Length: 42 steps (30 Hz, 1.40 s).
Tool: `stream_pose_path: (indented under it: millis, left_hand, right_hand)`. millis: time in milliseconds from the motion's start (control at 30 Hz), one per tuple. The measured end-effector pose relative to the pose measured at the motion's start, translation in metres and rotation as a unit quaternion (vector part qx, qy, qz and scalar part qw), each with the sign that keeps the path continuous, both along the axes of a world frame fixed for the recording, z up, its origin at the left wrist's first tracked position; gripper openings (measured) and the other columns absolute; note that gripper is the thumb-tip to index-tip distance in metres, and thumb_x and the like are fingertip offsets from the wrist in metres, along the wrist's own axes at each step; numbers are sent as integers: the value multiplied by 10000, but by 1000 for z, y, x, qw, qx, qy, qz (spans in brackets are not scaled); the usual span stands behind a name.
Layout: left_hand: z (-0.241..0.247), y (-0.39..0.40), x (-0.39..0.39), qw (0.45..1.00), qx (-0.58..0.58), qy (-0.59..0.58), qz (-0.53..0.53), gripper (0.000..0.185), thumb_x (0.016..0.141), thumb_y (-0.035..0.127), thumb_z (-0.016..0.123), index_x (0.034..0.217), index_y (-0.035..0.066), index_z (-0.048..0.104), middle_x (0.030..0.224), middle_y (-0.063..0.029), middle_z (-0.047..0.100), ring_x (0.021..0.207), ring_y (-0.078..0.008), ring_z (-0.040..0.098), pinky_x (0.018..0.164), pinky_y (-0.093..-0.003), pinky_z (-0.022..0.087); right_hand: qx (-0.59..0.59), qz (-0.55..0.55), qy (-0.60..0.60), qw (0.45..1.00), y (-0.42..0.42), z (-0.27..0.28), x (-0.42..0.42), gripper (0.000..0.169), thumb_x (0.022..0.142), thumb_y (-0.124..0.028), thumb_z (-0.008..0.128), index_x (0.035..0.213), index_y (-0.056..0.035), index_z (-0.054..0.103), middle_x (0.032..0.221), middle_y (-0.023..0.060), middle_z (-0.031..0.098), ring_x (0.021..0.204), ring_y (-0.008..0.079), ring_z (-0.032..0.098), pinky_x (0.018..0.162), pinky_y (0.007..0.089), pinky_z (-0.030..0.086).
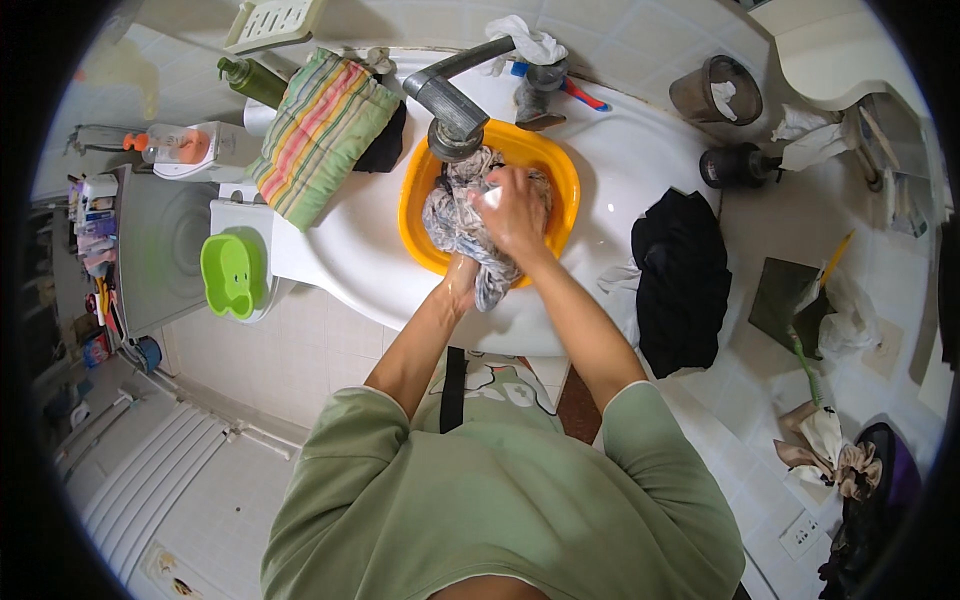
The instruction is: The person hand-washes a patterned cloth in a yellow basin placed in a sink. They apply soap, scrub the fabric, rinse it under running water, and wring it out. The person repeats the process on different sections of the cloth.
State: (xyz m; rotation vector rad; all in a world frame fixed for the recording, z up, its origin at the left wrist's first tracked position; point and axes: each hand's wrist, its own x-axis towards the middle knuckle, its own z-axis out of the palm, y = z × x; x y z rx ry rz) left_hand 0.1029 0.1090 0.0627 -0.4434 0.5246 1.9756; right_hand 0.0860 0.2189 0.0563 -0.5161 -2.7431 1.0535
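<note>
A yellow plastic basin (568,172) sits in a white washbasin (345,247) beneath a grey faucet (454,112). Wet, crumpled patterned cloth (450,217) fills it, and a twisted end hangs over the near rim. My right hand (514,214) grips the top of the cloth; something small and white, possibly a bar of soap or suds, shows at its fingers. Under the cloth at the basin's near edge is my left hand (465,281), palm turned up, its fingers mostly hidden by fabric.
A striped towel (322,135) and a green pump bottle (251,81) lie left of the faucet. Folded black cloth (682,281) rests on the right rim. Behind the basin are a grey faucet handle (536,97) and a red-blue brush handle (585,95). A green tub (232,275) stands far left.
</note>
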Motion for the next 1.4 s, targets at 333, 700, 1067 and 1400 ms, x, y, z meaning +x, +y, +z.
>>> stream_pose_path:
  millis: [333,700,1067,1400]
  left_hand:
    - [-64,-13,-4,967,252,-2,35,467,907,412,420,1200,54,481,1163,-113,556,1029,-240,558,908,-361,458]
    - [-33,-19,4,999,-17,-1,-34,473,913,371,417,1231,25,462,1174,-127,556,1006,-256,575,895,-360,471]
    - [1,-40,-33,989,-38,143,0,644,900,516,393,1359,72,319,1340,-110,425,1191,-258,459,1004,-402,384]
    - [23,-43,-87,897,-255,271,-239,519,892,318,509,1297,17,385,1162,-72,547,1073,-168,513,910,-317,438]
  right_hand:
    - [-73,191,-28,978,-49,44,45,418,740,-360,681,1039,-117,518,1129,89,474,1037,305,505,846,408,440]
    - [-7,-96,-41,995,24,-24,-8,348,732,-316,691,936,-76,541,999,130,525,966,332,502,819,439,408]
    - [-664,15,-123,737,70,8,56,681,739,-100,545,1377,-55,311,803,38,544,583,82,444,550,200,394]
    - [-804,-27,-116,582,95,21,59,357,712,-89,524,1061,-47,461,764,74,502,569,122,448,485,257,396]
